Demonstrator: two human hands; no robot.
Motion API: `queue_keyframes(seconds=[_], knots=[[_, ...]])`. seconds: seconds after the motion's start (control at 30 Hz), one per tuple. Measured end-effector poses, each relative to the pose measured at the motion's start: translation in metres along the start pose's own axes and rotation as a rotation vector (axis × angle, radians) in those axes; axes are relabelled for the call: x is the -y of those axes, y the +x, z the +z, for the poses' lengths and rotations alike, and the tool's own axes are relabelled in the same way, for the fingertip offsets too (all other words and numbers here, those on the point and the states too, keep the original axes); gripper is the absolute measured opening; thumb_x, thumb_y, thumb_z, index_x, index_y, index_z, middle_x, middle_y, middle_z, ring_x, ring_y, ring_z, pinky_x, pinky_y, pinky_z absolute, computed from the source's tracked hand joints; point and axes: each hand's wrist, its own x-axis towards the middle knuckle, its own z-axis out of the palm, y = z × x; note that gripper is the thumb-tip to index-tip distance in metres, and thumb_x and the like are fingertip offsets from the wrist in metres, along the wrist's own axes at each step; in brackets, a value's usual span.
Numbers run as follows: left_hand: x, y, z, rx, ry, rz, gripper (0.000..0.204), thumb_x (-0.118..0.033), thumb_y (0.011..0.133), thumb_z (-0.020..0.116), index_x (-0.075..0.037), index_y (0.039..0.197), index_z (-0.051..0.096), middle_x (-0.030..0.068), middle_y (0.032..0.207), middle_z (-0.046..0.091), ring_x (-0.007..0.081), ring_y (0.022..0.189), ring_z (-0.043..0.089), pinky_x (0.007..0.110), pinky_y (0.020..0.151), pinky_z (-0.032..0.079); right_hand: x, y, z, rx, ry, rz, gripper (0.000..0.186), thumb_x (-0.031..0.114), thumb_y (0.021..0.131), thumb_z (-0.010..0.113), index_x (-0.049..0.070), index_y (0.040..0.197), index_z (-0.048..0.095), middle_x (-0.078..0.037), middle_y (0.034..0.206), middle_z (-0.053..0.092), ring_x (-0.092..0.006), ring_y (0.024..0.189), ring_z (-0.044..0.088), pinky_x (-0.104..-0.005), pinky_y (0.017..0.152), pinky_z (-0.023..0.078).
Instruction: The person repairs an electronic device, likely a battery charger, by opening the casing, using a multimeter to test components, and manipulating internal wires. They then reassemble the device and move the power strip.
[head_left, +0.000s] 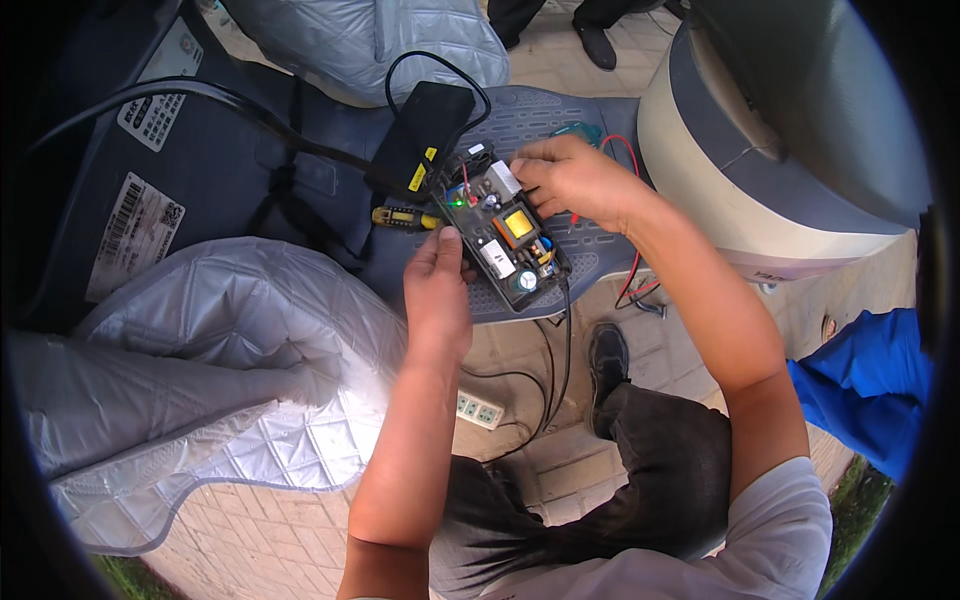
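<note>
An open power supply casing (pixel 505 235) with an exposed circuit board, a yellow-wrapped transformer and a lit green LED lies at an angle over the grey footboard (pixel 590 255). My left hand (pixel 437 280) grips its lower left edge, thumb on the rim. My right hand (pixel 585 185) is curled at its upper right edge, fingertips partly hidden behind the board. A closed black power brick (pixel 425 125) with yellow labels rests just above. A yellow-handled tool (pixel 400 217) lies beside my left fingertips. Red and black leads (pixel 628 150) and a small teal object (pixel 575 131) are behind my right hand.
A silver quilted cover (pixel 230 380) drapes at left beside dark vehicle bodywork (pixel 95 220). A cream-and-grey seat housing (pixel 720 200) stands at right. A power strip (pixel 480 410) and cables lie on paving below. Another person's shoes (pixel 598 45) are at top, blue-clad legs (pixel 860 385) at right.
</note>
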Motion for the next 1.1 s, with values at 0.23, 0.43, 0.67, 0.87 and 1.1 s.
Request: queue_keyframes(seconds=[0.23, 0.43, 0.67, 0.87, 1.1], knots=[[-0.017, -0.033, 0.019, 0.120, -0.442, 0.014, 0.047, -0.038, 0.109, 0.037, -0.001, 0.136, 0.049, 0.0127, 0.125, 0.062, 0.0205, 0.110, 0.064, 0.036, 0.094, 0.054, -0.007, -0.030, 0.019, -0.043, 0.148, -0.163, 0.043, 0.029, 0.093, 0.070, -0.006, 0.117, 0.067, -0.008, 0.097, 0.069, -0.0124, 0.087, 0.062, -0.0290, 0.077, 0.052], [-0.021, -0.049, 0.010, 0.256, -0.408, -0.092, 0.067, -0.055, 0.106, 0.023, -0.001, 0.140, 0.046, 0.0166, 0.130, 0.061, 0.0278, 0.115, 0.064, 0.043, 0.098, 0.055, -0.004, -0.058, 0.011, 0.103, 0.205, -0.170, 0.054, 0.033, 0.089, 0.075, -0.006, 0.125, 0.064, -0.008, 0.106, 0.070, -0.0122, 0.093, 0.063, -0.0255, 0.083, 0.050], [-0.021, -0.065, 0.008, 0.373, -0.410, -0.136, 0.065, -0.048, 0.109, 0.017, 0.001, 0.140, 0.045, 0.0185, 0.130, 0.060, 0.0279, 0.117, 0.063, 0.044, 0.102, 0.053, -0.003, -0.084, 0.006, 0.195, 0.318, -0.160, 0.051, 0.020, 0.088, 0.078, -0.006, 0.127, 0.059, -0.011, 0.114, 0.069, -0.0142, 0.105, 0.064, -0.0279, 0.092, 0.051], [-0.023, -0.067, 0.011, 0.320, -0.388, -0.183, 0.067, -0.050, 0.108, 0.017, 0.001, 0.140, 0.046, 0.0183, 0.129, 0.061, 0.0280, 0.113, 0.066, 0.043, 0.098, 0.056, -0.010, -0.086, 0.013, 0.137, 0.274, -0.201, 0.048, 0.023, 0.088, 0.079, -0.006, 0.121, 0.061, -0.009, 0.108, 0.069, -0.0137, 0.100, 0.064, -0.0288, 0.090, 0.051], [-0.023, -0.067, 0.009, 0.326, -0.371, -0.155, 0.066, -0.051, 0.108, 0.018, 0.000, 0.140, 0.046, 0.0180, 0.128, 0.062, 0.0272, 0.112, 0.066, 0.042, 0.097, 0.057, -0.006, -0.089, 0.014, 0.134, 0.207, -0.193, 0.047, 0.023, 0.089, 0.078, -0.006, 0.120, 0.061, -0.007, 0.106, 0.069, -0.0128, 0.099, 0.063, -0.0289, 0.089, 0.051]])
